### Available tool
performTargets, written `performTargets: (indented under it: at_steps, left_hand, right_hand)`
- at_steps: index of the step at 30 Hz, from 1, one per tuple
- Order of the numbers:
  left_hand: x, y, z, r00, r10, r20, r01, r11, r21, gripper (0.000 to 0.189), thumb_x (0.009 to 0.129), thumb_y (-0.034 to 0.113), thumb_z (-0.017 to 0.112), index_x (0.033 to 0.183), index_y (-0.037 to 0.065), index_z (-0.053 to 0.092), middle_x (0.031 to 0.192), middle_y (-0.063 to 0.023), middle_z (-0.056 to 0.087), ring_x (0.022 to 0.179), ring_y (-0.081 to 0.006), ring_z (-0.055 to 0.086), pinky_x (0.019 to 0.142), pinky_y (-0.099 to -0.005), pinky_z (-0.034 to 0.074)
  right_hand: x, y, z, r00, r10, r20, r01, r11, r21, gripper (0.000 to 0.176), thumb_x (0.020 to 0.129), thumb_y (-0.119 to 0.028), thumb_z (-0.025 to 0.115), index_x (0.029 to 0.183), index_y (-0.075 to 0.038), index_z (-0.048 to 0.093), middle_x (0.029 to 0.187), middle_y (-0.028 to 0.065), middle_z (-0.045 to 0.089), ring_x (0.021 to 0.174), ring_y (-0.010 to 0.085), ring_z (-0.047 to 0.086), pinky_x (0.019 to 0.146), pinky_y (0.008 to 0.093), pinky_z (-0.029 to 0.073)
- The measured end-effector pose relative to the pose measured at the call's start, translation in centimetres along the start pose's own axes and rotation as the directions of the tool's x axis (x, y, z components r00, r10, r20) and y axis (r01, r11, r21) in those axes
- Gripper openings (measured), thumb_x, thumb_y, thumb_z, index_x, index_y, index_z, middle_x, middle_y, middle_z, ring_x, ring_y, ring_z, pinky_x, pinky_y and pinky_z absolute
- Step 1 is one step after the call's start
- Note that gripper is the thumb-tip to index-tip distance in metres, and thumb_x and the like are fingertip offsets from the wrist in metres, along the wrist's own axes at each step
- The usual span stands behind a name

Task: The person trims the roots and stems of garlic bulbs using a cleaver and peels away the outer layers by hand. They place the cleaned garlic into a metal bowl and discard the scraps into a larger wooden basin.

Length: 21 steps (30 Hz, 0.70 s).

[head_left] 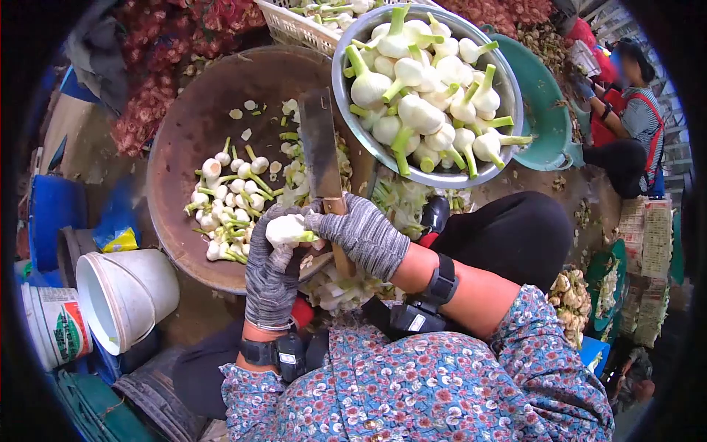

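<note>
My left hand (271, 283), in a grey knitted glove, is closed around a white garlic bulb (286, 230) whose short green stem points right. My right hand (364, 234), gloved alike, grips the wooden handle of a cleaver (319, 140). The blade points away from me over a wide brown basin (173, 158), and the right fingertips come close to the bulb. In the basin, trimmed garlic bulbs (232, 199) lie in a heap, with peelings and cut discs beside them. A metal bowl (340, 96) at the upper right is piled with larger garlic bulbs (422, 116).
A green tub (549, 121) stands behind the metal bowl, and a white crate (291, 26) sits at the back. White buckets (129, 295) are on the left. Red net sacks (151, 96) lie at the upper left. Another person (637, 121) sits at the upper right.
</note>
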<state>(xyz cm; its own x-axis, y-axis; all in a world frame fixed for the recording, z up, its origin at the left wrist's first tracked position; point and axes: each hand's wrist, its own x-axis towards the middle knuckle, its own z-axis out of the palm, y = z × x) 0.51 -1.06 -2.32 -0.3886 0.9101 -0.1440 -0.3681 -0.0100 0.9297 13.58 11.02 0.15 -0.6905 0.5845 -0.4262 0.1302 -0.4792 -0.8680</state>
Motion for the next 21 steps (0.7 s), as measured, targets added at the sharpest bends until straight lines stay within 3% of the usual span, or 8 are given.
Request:
performTargets:
  at_steps: [1,3,8,12,14,16,19,21]
  left_hand:
    - [0.0,-0.1,0.3,1.0,0.0,-0.002,0.0,0.998,-0.069,0.052,0.091,0.02,0.063,0.136,0.005,0.042,0.129,-0.012,0.053,0.12,-0.0245,0.052,0.102,-0.0367,0.044]
    - [0.0,-0.3,0.6,0.999,-0.037,0.014,0.04,0.964,-0.264,0.057,0.086,0.014,0.066,0.137,0.007,0.043,0.132,-0.0128,0.051,0.125,-0.0279,0.049,0.106,-0.0409,0.041]
    - [-0.2,-0.6,0.5,0.998,-0.044,-0.04,0.029,0.945,-0.325,0.06,0.081,0.009,0.067,0.137,0.012,0.044,0.133,-0.0132,0.049,0.124,-0.0286,0.049,0.109,-0.0437,0.039]
    - [0.5,0.1,0.5,0.996,-0.062,-0.059,0.026,0.874,-0.486,0.047,0.087,0.007,0.064,0.13,0.008,0.045,0.126,-0.0121,0.052,0.119,-0.0269,0.052,0.105,-0.0425,0.045]
    - [0.8,-0.1,0.2,0.993,-0.062,-0.101,0.014,0.909,-0.416,0.043,0.088,0.006,0.06,0.129,0.006,0.044,0.123,-0.0135,0.053,0.115,-0.0265,0.054,0.105,-0.0408,0.045]
    - [1.1,-0.3,-0.4,0.993,-0.108,-0.052,0.063,0.84,-0.539,0.042,0.092,0.007,0.056,0.131,0.005,0.042,0.123,-0.0138,0.053,0.114,-0.0261,0.055,0.106,-0.0415,0.044]
    - [1.5,-1.5,-1.9,0.967,-0.196,-0.161,0.091,0.86,-0.503,0.041,0.094,0.008,0.052,0.134,0.006,0.041,0.123,-0.0131,0.053,0.114,-0.0264,0.056,0.108,-0.0438,0.041]
    - [1.5,-0.2,-1.6,0.976,-0.133,-0.174,0.016,0.835,-0.55,0.041,0.096,0.009,0.051,0.135,0.007,0.04,0.123,-0.0131,0.054,0.112,-0.027,0.057,0.108,-0.0448,0.041]
  right_hand:
    - [-0.2,0.1,0.3,0.999,0.018,-0.041,-0.015,0.997,0.076,0.023,0.089,-0.024,0.068,0.087,-0.002,0.065,0.069,0.0035,0.064,0.062,0.0102,0.059,0.058,0.0267,0.05]
    - [-0.2,0.1,0.0,0.999,0.006,-0.038,-0.007,1.0,-0.017,0.022,0.089,-0.024,0.068,0.089,-0.002,0.064,0.07,0.0035,0.064,0.062,0.0103,0.057,0.057,0.0272,0.049]
    - [-0.4,0.0,-0.2,0.994,0.004,-0.112,-0.007,1.0,-0.026,0.022,0.089,-0.024,0.067,0.092,-0.003,0.062,0.072,0.0027,0.062,0.063,0.0108,0.056,0.059,0.0275,0.048]
    - [-0.2,0.3,-1.0,0.995,0.0,-0.104,0.003,1.0,0.028,0.024,0.088,-0.024,0.068,0.097,-0.003,0.062,0.073,0.0029,0.062,0.065,0.0107,0.055,0.062,0.0283,0.049]
    - [-0.6,-0.2,-0.8,0.993,-0.009,-0.117,0.003,0.998,-0.056,0.028,0.087,-0.024,0.07,0.103,-0.003,0.061,0.078,0.0042,0.063,0.068,0.0107,0.055,0.064,0.0289,0.05]
    - [-0.7,-0.2,-0.6,0.986,-0.111,-0.128,0.091,0.985,-0.149,0.029,0.087,-0.024,0.07,0.105,-0.002,0.061,0.081,0.0047,0.064,0.07,0.0108,0.056,0.065,0.029,0.05]
    - [-0.2,2.1,-1.6,0.99,-0.114,-0.082,0.084,0.947,-0.31,0.037,0.086,-0.03,0.071,0.106,-0.001,0.06,0.083,0.0077,0.064,0.073,0.0141,0.058,0.068,0.0319,0.051]
    - [-0.5,2.2,-1.8,0.993,-0.103,-0.064,0.071,0.924,-0.375,0.04,0.085,-0.034,0.071,0.106,-0.001,0.06,0.084,0.0119,0.065,0.073,0.0205,0.06,0.071,0.0349,0.051]
